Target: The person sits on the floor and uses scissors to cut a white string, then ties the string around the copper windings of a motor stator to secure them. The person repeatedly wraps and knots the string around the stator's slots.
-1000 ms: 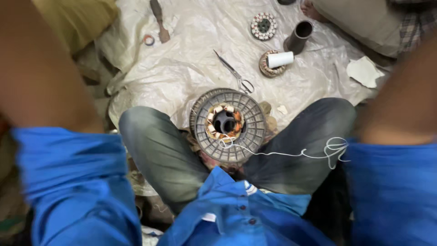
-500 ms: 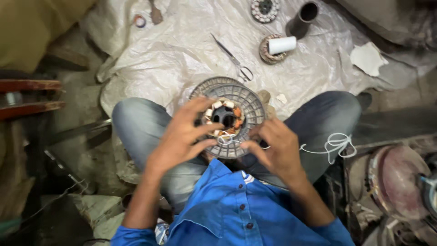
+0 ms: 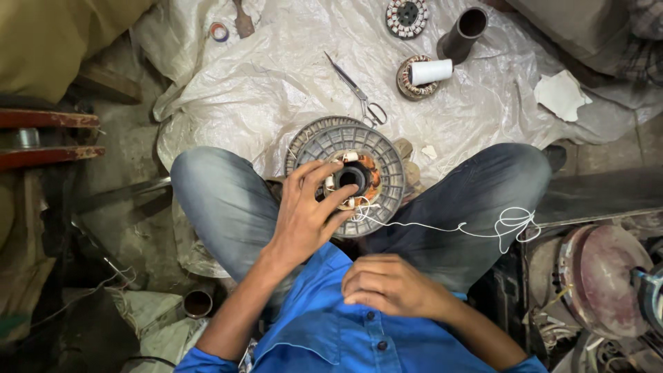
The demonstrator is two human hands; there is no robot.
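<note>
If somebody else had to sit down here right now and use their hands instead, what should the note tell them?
Left hand: fingers spread on the round grey motor housing in the lap, fingertips at the copper windings by its centre hole; no closed grip.
Right hand: loosely curled against the blue shirt, off the housing. Whether it pinches the thread cannot be told.
White thread: runs from the windings across the right knee and ends in a loose tangle.
Scissors and the white thread spool lie on the plastic sheet ahead.
Done: thread is attached at the windings. Left: the loose thread is not yet trimmed.
</note>
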